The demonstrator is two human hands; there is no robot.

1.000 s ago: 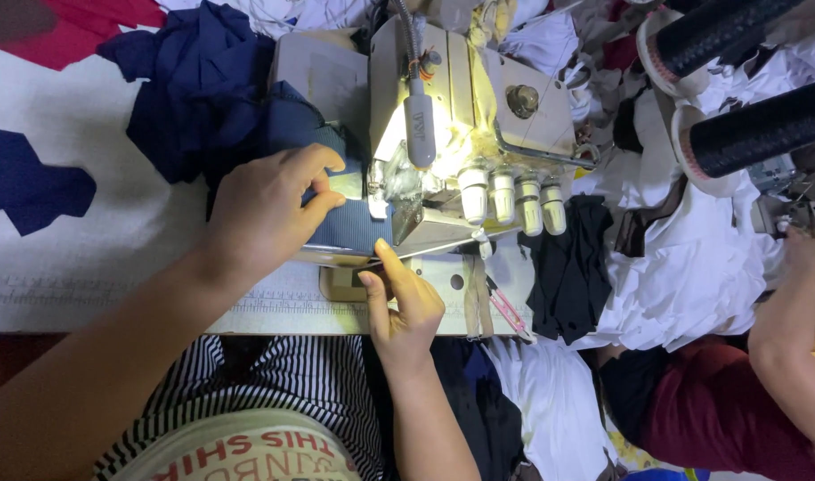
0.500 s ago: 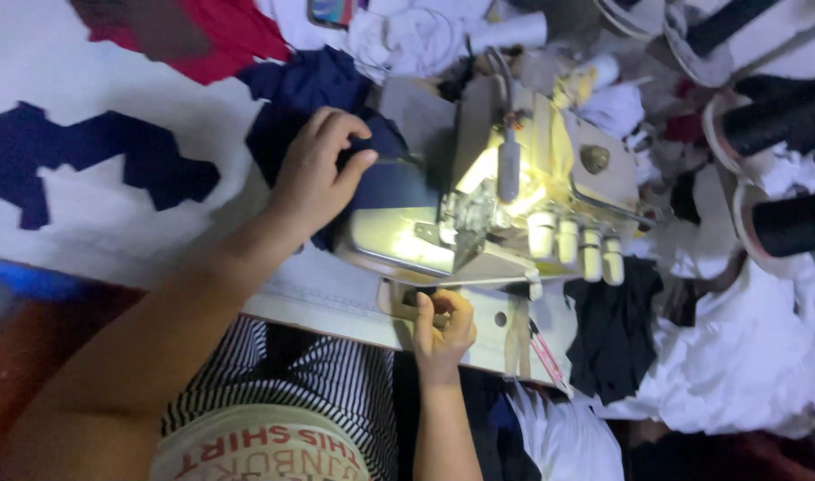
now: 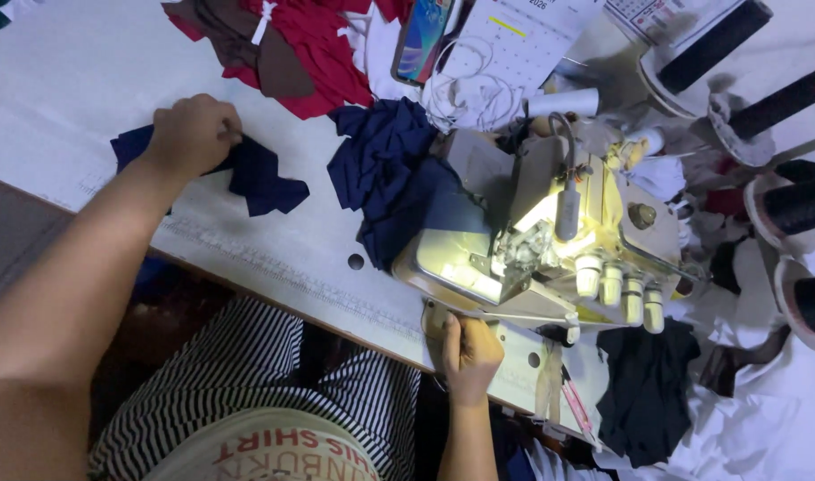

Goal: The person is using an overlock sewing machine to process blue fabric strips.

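White table (image 3: pixel 87 98), left hand (image 3: pixel 192 134) grip closed on navy fabric piece (image 3: pixel 260 178)

Head-worn view, steeply down, close.

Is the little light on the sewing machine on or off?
On. The sewing machine glows bright yellow-white around its needle area, and that glow spills onto its flat front plate, while the table around it looks dimmer.

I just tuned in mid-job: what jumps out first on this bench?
The lit sewing machine right of centre, its lamp glowing on the white table. A heap of navy cloth lies against its left side. The left hand presses a smaller navy piece far left; the right hand rests at the table's near edge below the machine.
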